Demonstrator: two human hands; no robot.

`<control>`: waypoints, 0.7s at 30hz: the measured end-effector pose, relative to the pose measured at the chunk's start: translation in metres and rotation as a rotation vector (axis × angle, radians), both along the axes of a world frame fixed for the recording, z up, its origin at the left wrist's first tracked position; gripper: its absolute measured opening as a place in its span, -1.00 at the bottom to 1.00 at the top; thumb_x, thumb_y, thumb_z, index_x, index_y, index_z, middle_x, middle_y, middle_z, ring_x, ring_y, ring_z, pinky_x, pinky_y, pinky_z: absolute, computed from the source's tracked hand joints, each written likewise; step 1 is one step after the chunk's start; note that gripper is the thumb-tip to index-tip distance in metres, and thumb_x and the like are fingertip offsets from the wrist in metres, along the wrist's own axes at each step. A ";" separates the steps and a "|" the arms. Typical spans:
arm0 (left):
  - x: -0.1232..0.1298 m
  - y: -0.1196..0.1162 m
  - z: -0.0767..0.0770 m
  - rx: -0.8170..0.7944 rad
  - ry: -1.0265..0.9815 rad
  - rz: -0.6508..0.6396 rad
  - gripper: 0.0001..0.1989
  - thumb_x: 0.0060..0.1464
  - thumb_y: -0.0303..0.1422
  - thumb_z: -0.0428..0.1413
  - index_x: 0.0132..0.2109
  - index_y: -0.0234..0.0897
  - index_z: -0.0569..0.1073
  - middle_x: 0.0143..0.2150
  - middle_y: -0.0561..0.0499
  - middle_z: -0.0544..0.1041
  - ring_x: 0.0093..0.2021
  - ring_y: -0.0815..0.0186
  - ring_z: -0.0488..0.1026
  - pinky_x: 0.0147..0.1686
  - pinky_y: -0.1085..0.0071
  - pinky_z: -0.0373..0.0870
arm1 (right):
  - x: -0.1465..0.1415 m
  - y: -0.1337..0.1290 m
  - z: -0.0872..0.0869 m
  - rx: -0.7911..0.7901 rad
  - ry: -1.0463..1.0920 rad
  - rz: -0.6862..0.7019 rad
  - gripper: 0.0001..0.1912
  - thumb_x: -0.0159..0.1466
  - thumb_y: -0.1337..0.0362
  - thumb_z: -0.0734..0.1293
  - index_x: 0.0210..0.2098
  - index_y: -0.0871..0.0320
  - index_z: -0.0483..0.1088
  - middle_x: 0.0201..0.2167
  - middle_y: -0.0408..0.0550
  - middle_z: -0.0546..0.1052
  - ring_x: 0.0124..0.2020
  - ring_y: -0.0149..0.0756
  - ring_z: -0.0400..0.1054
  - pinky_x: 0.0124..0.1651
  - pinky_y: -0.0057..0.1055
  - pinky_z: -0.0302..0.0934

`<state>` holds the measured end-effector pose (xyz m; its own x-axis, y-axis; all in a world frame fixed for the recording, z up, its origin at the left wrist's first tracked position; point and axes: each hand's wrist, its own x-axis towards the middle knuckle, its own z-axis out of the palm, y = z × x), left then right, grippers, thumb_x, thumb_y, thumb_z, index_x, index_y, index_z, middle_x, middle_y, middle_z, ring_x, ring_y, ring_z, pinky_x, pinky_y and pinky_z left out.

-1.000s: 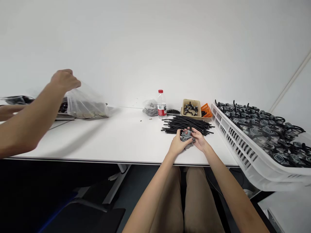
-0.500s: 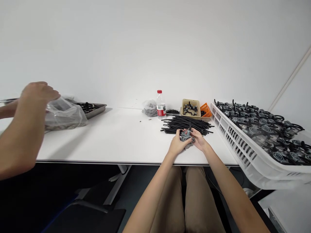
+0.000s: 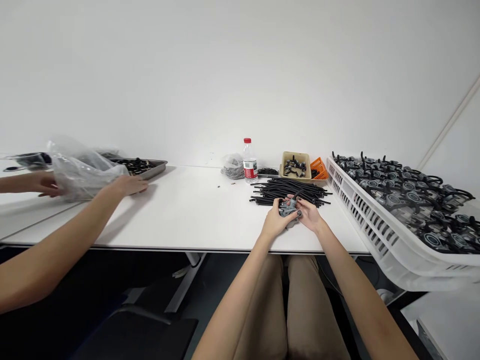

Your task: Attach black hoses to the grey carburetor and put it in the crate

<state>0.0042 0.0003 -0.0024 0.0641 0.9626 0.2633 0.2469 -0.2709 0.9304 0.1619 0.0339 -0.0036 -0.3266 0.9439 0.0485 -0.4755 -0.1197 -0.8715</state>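
Near the table's front edge, my left hand (image 3: 275,221) is closed around the side of a grey metal carburetor (image 3: 287,211), its thumb lying across the front. My right hand (image 3: 309,215) is on the other side, its fingertips pinching the carburetor's upper part, where a short black piece sticks up. Fingers hide much of the part. Just behind both hands lies a pile of black rubber hoses (image 3: 287,187).
At right stands a white plastic basket (image 3: 371,225) heaped with similar carburetors. Behind the hoses are a beige bin (image 3: 284,167) of black fittings, an orange basket (image 3: 320,168), a bottle (image 3: 249,165) and a bag (image 3: 233,166). A co-worker's hands (image 3: 129,185) handle a plastic bag (image 3: 80,170) beside a metal tray (image 3: 156,170).
The co-worker's near hand has come down and right from the raised bag to the tray's edge. My hands keep almost the same hold on the carburetor.
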 end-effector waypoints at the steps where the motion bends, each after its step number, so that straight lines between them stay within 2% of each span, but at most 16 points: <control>1: 0.000 0.000 0.000 0.000 -0.002 0.000 -0.48 -0.05 -0.09 0.36 -0.02 -0.14 0.35 -0.01 -0.13 0.67 -0.02 0.05 0.64 0.03 0.16 0.52 | 0.000 0.000 0.001 -0.006 -0.002 0.009 -0.76 0.15 0.17 0.44 -0.20 0.09 0.55 -0.32 -0.09 0.69 -0.11 -0.13 0.57 -0.01 -0.27 0.37; 4: 0.000 0.000 0.000 -0.006 -0.010 -0.004 -0.46 -0.06 -0.10 0.36 -0.01 -0.15 0.35 -0.01 -0.14 0.68 -0.01 0.04 0.64 0.05 0.13 0.51 | 0.001 -0.001 0.001 -0.012 0.002 0.015 -0.82 0.15 0.17 0.41 -0.26 0.09 0.53 -0.31 -0.07 0.70 -0.07 -0.07 0.57 0.04 -0.20 0.38; 7: 0.001 0.000 -0.001 -0.006 -0.021 -0.006 -0.49 -0.04 -0.14 0.36 -0.01 -0.14 0.35 -0.03 -0.11 0.69 -0.01 0.07 0.64 0.07 0.15 0.50 | 0.002 -0.001 0.000 -0.005 0.020 -0.002 -0.86 0.13 0.20 0.44 -0.31 0.04 0.47 -0.32 -0.10 0.70 -0.07 -0.09 0.58 0.02 -0.23 0.39; 12: 0.000 -0.001 -0.001 0.000 -0.022 -0.005 -0.49 -0.05 -0.12 0.37 -0.03 -0.13 0.35 -0.02 -0.10 0.68 -0.02 0.06 0.64 0.03 0.16 0.51 | 0.001 -0.002 0.000 0.021 0.028 -0.026 -0.71 0.05 0.31 0.51 -0.21 0.03 0.50 -0.29 -0.13 0.71 -0.10 -0.20 0.60 -0.02 -0.34 0.39; 16: -0.001 -0.001 0.001 -0.001 -0.014 -0.010 -0.50 -0.05 -0.15 0.37 -0.03 -0.13 0.35 -0.01 -0.08 0.68 -0.03 0.08 0.64 0.00 0.18 0.53 | -0.001 -0.002 0.001 0.034 0.010 -0.032 -0.60 0.04 0.31 0.57 -0.11 0.05 0.57 -0.26 -0.12 0.72 -0.11 -0.23 0.59 0.02 -0.35 0.38; 21: 0.000 -0.003 0.003 -0.002 -0.007 0.002 -0.51 -0.06 -0.18 0.39 -0.04 -0.14 0.36 -0.04 -0.08 0.69 -0.04 0.08 0.65 -0.02 0.19 0.53 | -0.003 0.000 -0.002 0.043 -0.014 -0.048 -0.63 -0.01 0.24 0.64 -0.21 0.10 0.61 -0.35 -0.13 0.70 -0.24 -0.24 0.58 -0.05 -0.34 0.39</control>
<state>0.0047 -0.0023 0.0003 0.0600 0.9632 0.2621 0.2413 -0.2688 0.9325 0.1589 0.0342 -0.0059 -0.2816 0.9557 0.0853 -0.4679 -0.0592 -0.8818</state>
